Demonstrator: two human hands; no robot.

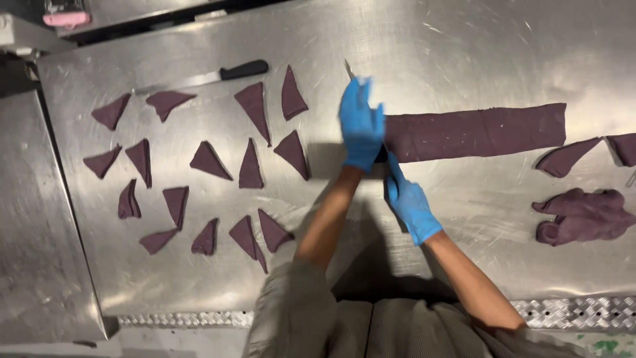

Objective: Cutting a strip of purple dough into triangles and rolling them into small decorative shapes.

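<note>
A brushed stainless-steel worktable [464, 40] fills the head camera's view, with a ridged metal edge along its near side and a second steel surface butting up at the left.

Across the right half lies a long strip of dark purple dough [477, 132], flat on the steel. Its left end sits under the two blue-gloved hands. To the left, about eighteen cut dough triangles [207, 161] lie spread apart in loose rows. Further right are two more wedge pieces [566, 156] and a crumpled heap of dough scraps [583, 215]. A black-handled kitchen knife [218, 74] rests untouched at the far side of the table, beyond the triangles.

The strip looks thin, soft and limp. It would likely stretch or tear if lifted by one end, so supporting it flat from beneath or holding it down near the cut seems wiser. The steel looks only lightly floured, so it may stick a little.

The left hand [361, 129] is flat and open, fingers together, pressing on the strip's left end. The right hand [409, 202] is closed around what appears to be a handle, with a thin blade tip [348, 68] showing beyond the left hand. The grip itself is partly hidden.
</note>
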